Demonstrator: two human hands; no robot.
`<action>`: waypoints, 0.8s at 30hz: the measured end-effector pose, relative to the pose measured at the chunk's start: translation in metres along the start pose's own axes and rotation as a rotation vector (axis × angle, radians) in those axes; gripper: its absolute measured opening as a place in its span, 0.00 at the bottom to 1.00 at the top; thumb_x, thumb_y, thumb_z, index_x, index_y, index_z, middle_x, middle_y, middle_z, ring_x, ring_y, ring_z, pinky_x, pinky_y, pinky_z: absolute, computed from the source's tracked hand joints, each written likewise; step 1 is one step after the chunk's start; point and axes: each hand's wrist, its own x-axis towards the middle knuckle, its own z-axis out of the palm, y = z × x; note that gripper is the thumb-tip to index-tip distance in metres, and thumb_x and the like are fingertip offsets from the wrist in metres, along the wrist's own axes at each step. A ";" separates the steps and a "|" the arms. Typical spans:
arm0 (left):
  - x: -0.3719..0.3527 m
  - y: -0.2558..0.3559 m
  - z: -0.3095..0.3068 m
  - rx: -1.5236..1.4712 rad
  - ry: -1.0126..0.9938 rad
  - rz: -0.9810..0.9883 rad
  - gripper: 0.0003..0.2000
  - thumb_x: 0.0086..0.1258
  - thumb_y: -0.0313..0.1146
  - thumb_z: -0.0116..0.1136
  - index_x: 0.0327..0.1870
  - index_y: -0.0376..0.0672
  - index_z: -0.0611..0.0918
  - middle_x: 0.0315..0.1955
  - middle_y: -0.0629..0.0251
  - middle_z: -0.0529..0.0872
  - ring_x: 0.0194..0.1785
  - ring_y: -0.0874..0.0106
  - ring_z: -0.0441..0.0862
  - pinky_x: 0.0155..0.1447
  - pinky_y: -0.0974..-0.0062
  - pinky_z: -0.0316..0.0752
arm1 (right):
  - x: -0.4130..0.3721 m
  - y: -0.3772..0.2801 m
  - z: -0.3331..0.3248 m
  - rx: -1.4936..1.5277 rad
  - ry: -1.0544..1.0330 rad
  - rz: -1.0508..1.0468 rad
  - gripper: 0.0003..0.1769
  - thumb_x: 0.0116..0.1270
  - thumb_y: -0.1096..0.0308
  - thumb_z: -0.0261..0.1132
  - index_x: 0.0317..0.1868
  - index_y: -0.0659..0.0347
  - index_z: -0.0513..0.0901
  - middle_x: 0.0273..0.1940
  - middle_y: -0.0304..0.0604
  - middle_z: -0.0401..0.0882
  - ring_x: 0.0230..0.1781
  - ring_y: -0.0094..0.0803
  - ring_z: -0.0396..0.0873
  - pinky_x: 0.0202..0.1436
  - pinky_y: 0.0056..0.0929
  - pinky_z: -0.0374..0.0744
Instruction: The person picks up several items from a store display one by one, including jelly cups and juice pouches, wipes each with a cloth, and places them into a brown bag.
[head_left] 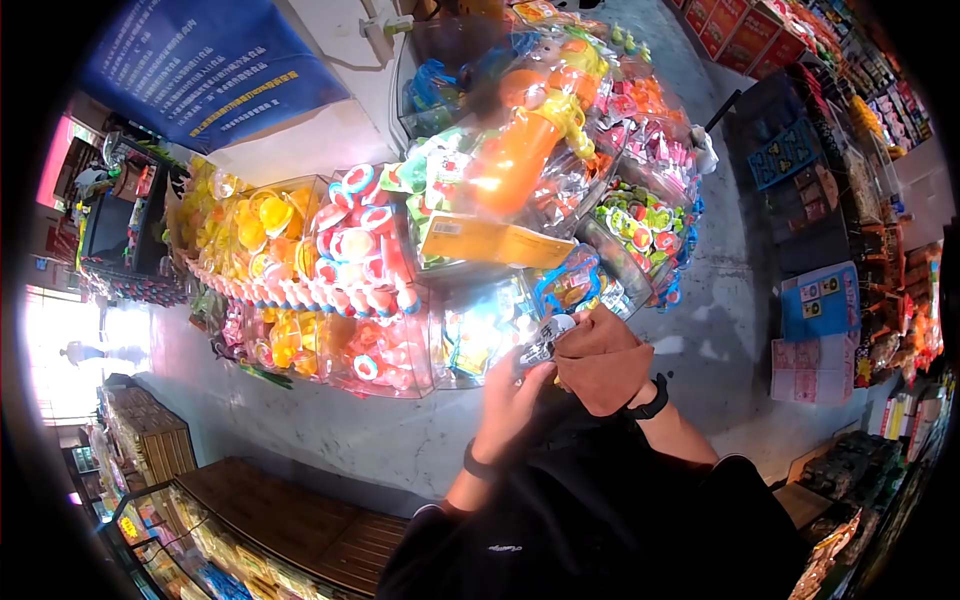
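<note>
A small, shiny black-and-white packet (pixel 545 340) is above the clear display bins (pixel 435 345), its lower edge pinched in the left hand's (pixel 512 398) grip. Just beside it, a folded brown soft cloth (pixel 605 358) covers most of the right hand (pixel 634 400), whose grip I cannot tell. Beyond lies a blue-edged clear package (pixel 570 282).

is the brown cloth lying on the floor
No, the brown cloth is held up in front of the person, right beside the left hand.
</note>
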 end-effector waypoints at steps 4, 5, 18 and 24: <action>0.000 0.012 -0.001 -0.015 0.134 0.046 0.05 0.63 0.24 0.61 0.36 0.34 0.79 0.25 0.73 0.78 0.28 0.82 0.71 0.34 0.82 0.68 | -0.008 0.000 0.010 -0.337 0.086 -0.257 0.03 0.69 0.70 0.55 0.40 0.60 0.73 0.33 0.30 0.73 0.33 0.19 0.72 0.39 0.19 0.73; 0.002 0.021 0.000 -0.056 0.163 0.059 0.04 0.63 0.24 0.61 0.36 0.34 0.79 0.25 0.73 0.78 0.28 0.82 0.71 0.33 0.82 0.67 | -0.011 0.032 -0.002 -0.632 -0.019 -0.427 0.04 0.68 0.70 0.56 0.41 0.61 0.73 0.33 0.31 0.73 0.33 0.20 0.73 0.39 0.20 0.73; 0.030 -0.032 -0.038 -0.100 0.205 -0.126 0.08 0.68 0.26 0.57 0.44 0.34 0.80 0.32 0.72 0.83 0.34 0.82 0.76 0.40 0.80 0.73 | -0.020 0.013 -0.041 0.191 0.036 0.038 0.05 0.64 0.72 0.58 0.39 0.63 0.75 0.35 0.39 0.78 0.38 0.29 0.79 0.46 0.22 0.75; 0.037 -0.128 -0.052 0.628 0.075 -0.135 0.16 0.63 0.45 0.57 0.35 0.38 0.79 0.26 0.44 0.80 0.33 0.46 0.78 0.36 0.56 0.71 | -0.031 0.074 -0.092 0.968 0.181 0.395 0.11 0.71 0.65 0.52 0.45 0.63 0.74 0.40 0.38 0.78 0.43 0.28 0.77 0.49 0.26 0.75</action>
